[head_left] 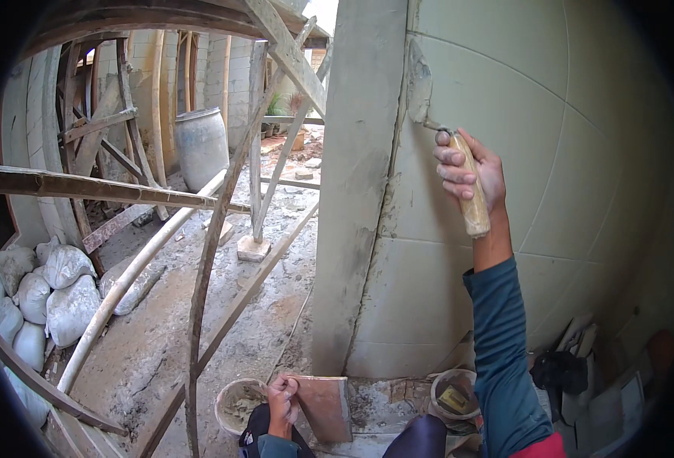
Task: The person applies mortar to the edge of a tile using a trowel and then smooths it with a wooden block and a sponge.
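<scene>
My right hand (470, 172) grips the wooden handle of a trowel (472, 214), whose blade is pressed near wet grey mortar (421, 72) along the joint where a plastered column edge (352, 153) meets the pale tiled wall (505, 91). At the bottom, my left hand (283, 401) holds the left corner of a flat reddish-brown board or tile (321, 408). Just left of it is a bucket of grey mortar (232, 401); another bucket (447, 389) with a yellow item inside sits below the wall.
Leaning timber and bamboo braces (230, 214) cross the dusty, rubble-strewn floor (138, 366) at left. White sacks (69, 305) are piled there, with a large plastic drum (199, 149) behind. Boards and dark debris (570, 366) lie at the lower right against the wall.
</scene>
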`<state>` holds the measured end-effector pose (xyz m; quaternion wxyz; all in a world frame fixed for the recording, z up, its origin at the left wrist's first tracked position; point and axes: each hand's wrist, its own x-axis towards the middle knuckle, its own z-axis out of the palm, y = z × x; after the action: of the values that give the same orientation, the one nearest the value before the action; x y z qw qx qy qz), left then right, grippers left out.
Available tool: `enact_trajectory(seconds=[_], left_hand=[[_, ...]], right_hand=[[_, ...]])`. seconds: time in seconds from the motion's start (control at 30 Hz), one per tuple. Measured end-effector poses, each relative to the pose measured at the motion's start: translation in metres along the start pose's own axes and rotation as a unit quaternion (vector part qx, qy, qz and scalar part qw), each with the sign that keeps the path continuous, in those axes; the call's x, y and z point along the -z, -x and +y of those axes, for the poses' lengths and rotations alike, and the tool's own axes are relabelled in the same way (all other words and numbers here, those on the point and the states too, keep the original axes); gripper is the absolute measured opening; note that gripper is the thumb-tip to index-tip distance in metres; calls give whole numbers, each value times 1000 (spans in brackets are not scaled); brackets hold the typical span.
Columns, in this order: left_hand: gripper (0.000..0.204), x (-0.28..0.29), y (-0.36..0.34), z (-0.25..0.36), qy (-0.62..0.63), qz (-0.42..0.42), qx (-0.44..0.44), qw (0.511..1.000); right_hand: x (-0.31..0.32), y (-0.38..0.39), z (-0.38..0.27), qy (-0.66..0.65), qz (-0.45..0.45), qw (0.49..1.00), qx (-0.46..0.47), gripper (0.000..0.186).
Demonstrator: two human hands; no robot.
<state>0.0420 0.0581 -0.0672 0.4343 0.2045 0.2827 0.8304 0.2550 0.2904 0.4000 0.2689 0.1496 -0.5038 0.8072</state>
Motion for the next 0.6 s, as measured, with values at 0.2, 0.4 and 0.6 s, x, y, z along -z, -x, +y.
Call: enact_trajectory(seconds=[0.2,0.4,0.6], left_hand=[[11,-5,-5,2,15,8,-10,1000],[10,7,-5,-1,10,-3,-5,1000],[7,-7,2,8,-5,10,-7,1000]], right_hand=[[9,14,19,50,34,998,-29,34],[26,62,66,-5,83,994,-77,37],[7,40,17,-33,6,999,-12,37]])
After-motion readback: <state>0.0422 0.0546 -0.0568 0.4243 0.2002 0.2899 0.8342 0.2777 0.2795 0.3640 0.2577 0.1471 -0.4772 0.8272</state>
